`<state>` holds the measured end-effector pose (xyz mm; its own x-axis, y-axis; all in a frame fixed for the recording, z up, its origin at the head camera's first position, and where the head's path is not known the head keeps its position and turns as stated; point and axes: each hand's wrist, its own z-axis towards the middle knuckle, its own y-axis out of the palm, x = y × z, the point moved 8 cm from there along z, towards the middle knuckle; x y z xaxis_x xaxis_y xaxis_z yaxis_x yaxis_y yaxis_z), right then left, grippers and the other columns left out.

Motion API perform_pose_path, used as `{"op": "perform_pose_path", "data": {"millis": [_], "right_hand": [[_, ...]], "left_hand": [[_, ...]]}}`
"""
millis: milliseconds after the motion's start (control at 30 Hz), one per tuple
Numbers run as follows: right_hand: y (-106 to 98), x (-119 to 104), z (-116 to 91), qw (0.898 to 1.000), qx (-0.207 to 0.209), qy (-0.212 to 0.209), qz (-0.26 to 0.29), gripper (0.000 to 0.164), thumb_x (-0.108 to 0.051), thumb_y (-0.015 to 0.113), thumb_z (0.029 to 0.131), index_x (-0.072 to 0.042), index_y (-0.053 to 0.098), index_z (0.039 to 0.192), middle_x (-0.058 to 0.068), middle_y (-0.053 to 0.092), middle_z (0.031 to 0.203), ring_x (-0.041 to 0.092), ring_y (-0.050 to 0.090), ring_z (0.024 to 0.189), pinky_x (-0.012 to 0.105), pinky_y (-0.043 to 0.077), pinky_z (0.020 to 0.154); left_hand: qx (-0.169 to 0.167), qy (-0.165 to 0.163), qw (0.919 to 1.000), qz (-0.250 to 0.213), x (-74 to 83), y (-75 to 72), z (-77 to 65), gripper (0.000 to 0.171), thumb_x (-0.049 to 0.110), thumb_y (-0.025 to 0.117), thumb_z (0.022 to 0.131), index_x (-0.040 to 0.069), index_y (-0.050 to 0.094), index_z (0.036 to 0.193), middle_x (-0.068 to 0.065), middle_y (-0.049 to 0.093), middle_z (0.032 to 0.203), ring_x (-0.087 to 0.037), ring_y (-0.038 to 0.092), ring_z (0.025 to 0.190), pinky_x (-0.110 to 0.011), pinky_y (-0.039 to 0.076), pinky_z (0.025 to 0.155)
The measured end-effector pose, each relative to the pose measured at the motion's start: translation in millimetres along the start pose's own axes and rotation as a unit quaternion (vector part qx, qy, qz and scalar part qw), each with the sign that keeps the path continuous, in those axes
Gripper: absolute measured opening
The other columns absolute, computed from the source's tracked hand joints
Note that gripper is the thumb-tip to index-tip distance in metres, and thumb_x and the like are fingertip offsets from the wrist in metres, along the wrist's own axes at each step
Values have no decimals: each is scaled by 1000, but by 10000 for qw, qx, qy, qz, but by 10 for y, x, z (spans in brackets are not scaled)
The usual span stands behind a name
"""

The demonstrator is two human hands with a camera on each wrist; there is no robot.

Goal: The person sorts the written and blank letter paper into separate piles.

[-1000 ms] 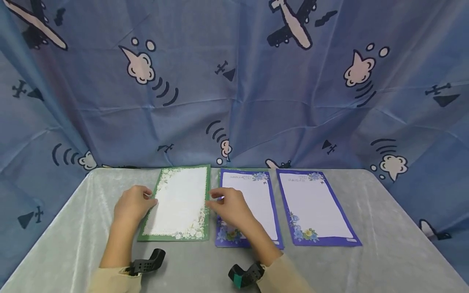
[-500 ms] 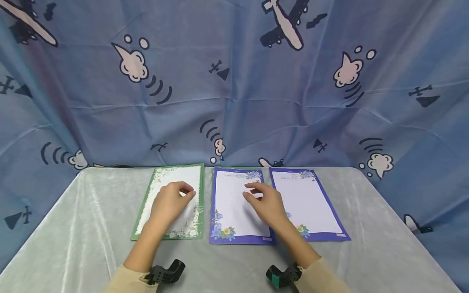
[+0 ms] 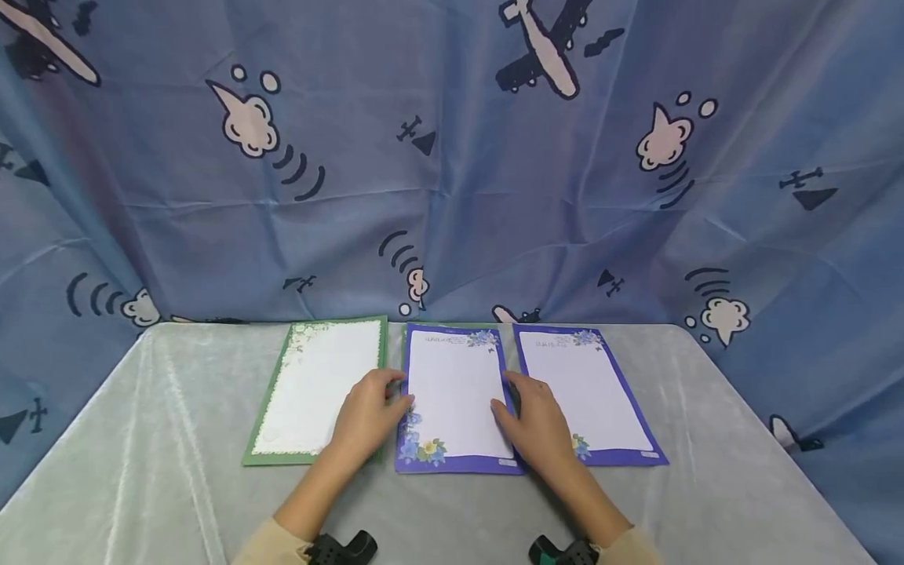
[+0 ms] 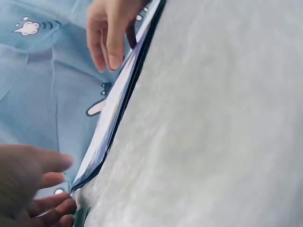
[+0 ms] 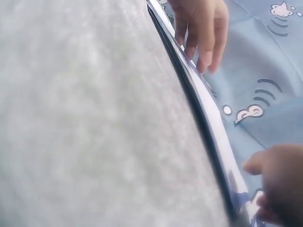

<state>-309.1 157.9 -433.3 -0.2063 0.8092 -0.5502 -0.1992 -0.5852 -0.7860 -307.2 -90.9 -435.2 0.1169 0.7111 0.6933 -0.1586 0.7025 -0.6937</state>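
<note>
A purple-bordered sheet of letter paper (image 3: pixel 457 400) with blue and yellow flowers lies in the middle of the row, a thin green edge showing behind its top. At its left edge is my left hand (image 3: pixel 369 414), thumb and fingers apart. My right hand (image 3: pixel 540 420) is at its right edge, with the thumb over the white part and relaxed fingers along the side. In the left wrist view, the left hand (image 4: pixel 35 187) has its thumb and fingers spread around the paper's corner. From the right wrist, the right hand (image 5: pixel 281 182) appears beside the paper edge, partly cut off.
To the left lies a green-bordered flowered sheet (image 3: pixel 321 392), under my left forearm's reach. A second purple-bordered sheet (image 3: pixel 589 392) lies on the right. All rest on a pale plush cloth (image 3: pixel 176 439); a blue printed curtain (image 3: pixel 353 157) hangs behind the table.
Both hands have moved right, away from the green-bordered sheet, then lowered to the two sides of the middle purple-bordered sheet. The sheets keep their order.
</note>
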Motion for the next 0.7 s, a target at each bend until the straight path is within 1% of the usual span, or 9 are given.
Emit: {"op": "perform_pose_path", "data": {"millis": [67,200,433,567,700], "right_hand": [[15,7,1,9996,40,-85,-271,51,-25,75,90,-2,63,134,21,67,132,40,59,128,56,47,107],[34,15,-4,9986,160,-268,-438,49,-25,76,89,0,65,129,22,70,126,41,62,123,57,48,104],[46,5,-23,9970,323,-569,-410,44,-23,77,88,0,69,124,20,72,122,40,64,120,56,49,103],[37,-1,-43,9964,395,-640,-393,41,-22,78,87,-1,71,122,19,72,123,38,65,120,54,50,103],[35,-8,-62,9962,379,-661,-411,39,-22,77,88,-2,71,122,20,70,127,39,63,123,54,49,104]], "left_hand": [[30,122,9998,135,7,24,-1,34,19,78,87,5,72,118,-12,73,111,-26,67,100,-45,55,87],[50,282,9987,414,35,53,-10,36,18,80,85,4,72,118,-15,73,118,-32,66,111,-48,54,95],[164,381,9975,575,61,58,-29,31,15,82,82,6,75,111,-13,75,116,-30,66,105,-47,55,91],[209,397,9974,558,68,57,-38,27,15,83,82,7,77,107,-12,75,116,-30,67,106,-47,55,91],[289,462,9964,648,93,52,-52,22,15,83,82,7,79,103,-12,76,115,-29,68,102,-46,57,85]]}}
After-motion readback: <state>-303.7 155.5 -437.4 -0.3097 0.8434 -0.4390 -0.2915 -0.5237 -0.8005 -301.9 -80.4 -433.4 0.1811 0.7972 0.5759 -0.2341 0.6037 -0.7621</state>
